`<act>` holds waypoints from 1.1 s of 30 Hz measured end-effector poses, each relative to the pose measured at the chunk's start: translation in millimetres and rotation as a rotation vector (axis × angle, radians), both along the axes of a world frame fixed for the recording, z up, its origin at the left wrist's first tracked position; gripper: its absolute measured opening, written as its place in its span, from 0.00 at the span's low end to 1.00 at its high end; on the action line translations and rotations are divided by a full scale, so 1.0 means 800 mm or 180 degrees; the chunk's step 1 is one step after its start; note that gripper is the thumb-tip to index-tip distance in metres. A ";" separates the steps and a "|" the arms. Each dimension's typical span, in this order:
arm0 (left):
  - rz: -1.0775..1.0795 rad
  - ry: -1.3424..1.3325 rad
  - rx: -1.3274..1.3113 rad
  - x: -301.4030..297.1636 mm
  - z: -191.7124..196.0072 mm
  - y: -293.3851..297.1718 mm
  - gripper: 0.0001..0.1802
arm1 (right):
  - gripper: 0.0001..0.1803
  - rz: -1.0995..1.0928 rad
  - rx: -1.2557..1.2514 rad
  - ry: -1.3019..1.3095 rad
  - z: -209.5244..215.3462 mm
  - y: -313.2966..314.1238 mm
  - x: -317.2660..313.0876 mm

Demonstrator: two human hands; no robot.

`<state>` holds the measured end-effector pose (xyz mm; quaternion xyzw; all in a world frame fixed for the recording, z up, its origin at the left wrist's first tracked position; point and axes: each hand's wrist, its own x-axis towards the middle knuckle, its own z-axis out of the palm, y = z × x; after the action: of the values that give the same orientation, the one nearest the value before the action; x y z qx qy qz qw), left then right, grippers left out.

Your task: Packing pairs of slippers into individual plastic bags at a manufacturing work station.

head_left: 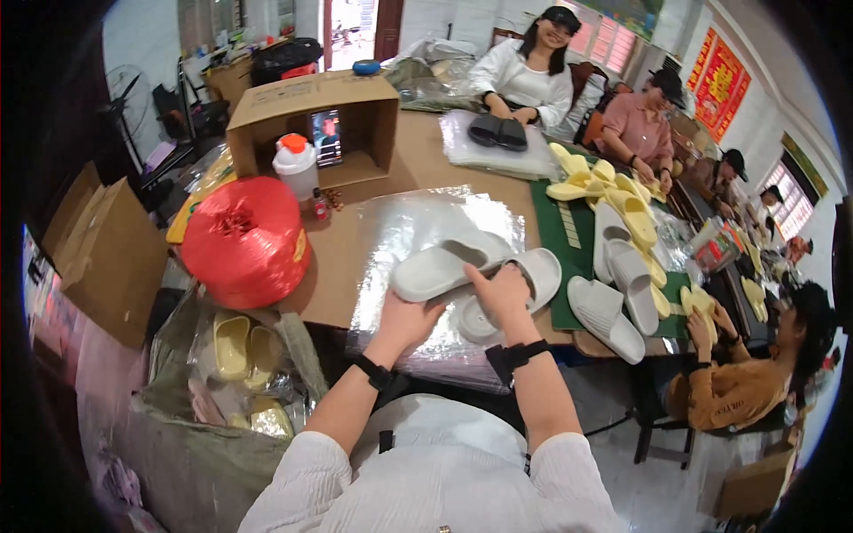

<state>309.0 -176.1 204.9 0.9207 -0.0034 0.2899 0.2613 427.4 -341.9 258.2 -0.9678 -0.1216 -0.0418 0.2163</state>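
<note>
I hold a pair of light grey slide slippers over a stack of clear plastic bags [382,240]. My left hand [409,322] is closed under the left slipper [425,274], its fingers partly hidden. My right hand [503,295] closes on the right slipper [544,272], its thumb reaching toward the left one. Right of them, more grey slippers [606,318] lie loose at the edge of a green mat [560,253]. Pale yellow slippers [633,213] are piled behind these.
A red twine roll [244,242], a white bottle [296,169] and an open cardboard box [311,93] holding a phone [326,138] stand left. Below, a woven sack [213,453] contains bagged yellow slippers. Across the table, a person handles black slippers [498,131]; several others work right.
</note>
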 end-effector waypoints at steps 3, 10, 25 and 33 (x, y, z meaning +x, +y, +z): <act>0.0172 0.0196 0.0433 0.001 -0.003 -0.001 0.29 | 0.41 -0.0004 0.0228 -0.0361 -0.021 -0.018 0.018; 0.0260 0.0213 0.0578 0.003 -0.025 0.004 0.30 | 0.37 -0.0381 0.0089 -0.0364 -0.041 -0.039 0.056; 0.0179 0.0341 0.0511 0.003 -0.022 0.004 0.29 | 0.23 -0.0019 0.0565 -0.0759 -0.053 -0.065 0.109; 0.0128 0.0831 0.0633 0.002 -0.018 0.008 0.37 | 0.11 0.0267 0.2593 -0.0545 -0.014 -0.124 -0.056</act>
<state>310.5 -169.8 190.2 0.9717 0.0202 0.1713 0.1612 382.2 -440.7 247.3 -0.7904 -0.1519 -0.1580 0.5720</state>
